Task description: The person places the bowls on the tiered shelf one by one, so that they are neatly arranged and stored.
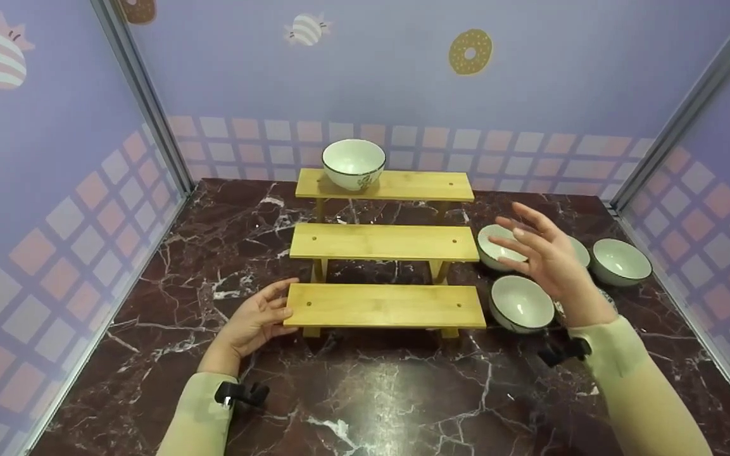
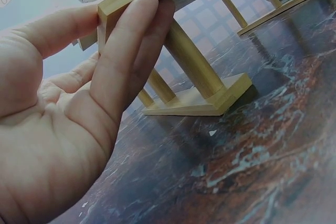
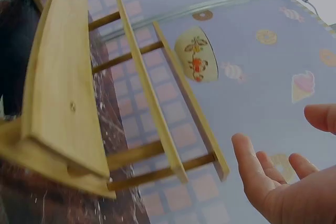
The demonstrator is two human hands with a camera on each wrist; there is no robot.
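Note:
A three-step wooden display stand (image 1: 383,306) stands on the marbled table. My left hand (image 1: 257,320) holds the left end of its lowest board. In the left wrist view the fingers (image 2: 123,51) reach under the board while the thumb side lies at its end. On the left part of the top step sits a white bowl (image 1: 353,158) with a dark rim; the right wrist view shows a red flower pattern on the bowl (image 3: 197,56). Raised over the bowls on the right, my right hand (image 1: 545,259) has spread fingers and holds nothing.
Several bowls stand right of the stand: a near bowl (image 1: 522,304), a bowl (image 1: 494,244) partly behind my right fingers, and a far-right bowl (image 1: 621,261). Others are partly hidden by that hand. Patterned panels (image 1: 396,82) enclose the table at the back and sides.

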